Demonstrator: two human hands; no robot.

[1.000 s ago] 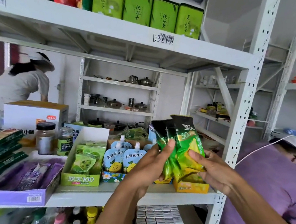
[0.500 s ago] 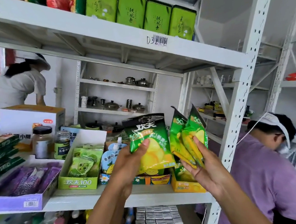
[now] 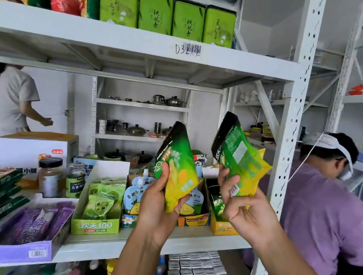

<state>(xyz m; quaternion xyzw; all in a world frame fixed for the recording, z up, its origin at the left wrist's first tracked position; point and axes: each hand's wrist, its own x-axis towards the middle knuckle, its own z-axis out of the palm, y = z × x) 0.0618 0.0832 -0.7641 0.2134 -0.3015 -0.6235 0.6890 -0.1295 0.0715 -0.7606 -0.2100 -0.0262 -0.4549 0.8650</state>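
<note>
Far left of the yellow cardboard display box (image 3: 221, 228), a purple cardboard tray of purple sachets (image 3: 20, 252) lies on the white metal shelf (image 3: 93, 247). A lime-green open carton of pale green pouches (image 3: 96, 227) stands between that tray and the box.

Just left of the box and above it, the left hand (image 3: 158, 204) grips a green-and-yellow glossy foil snack pouch (image 3: 177, 171) by its lower half. The thumb lies across the printed front and the fingers curl behind, a hold that seems meant for reading the label.

Directly above the box, the right hand (image 3: 244, 207) pinches another green-and-yellow foil pouch (image 3: 241, 160) at its bottom. Its back panel faces the camera, likely so the barcode can be checked. Whether a further pouch hides behind it I cannot tell.

Both pouches hang in the air apart from each other, clear of the box, which holds dark green packs (image 3: 216, 201). They look to be compared before stocking.

Right of the box, beyond the perforated white upright (image 3: 289, 148), a person in a purple shirt (image 3: 323, 216) bends down.
</note>
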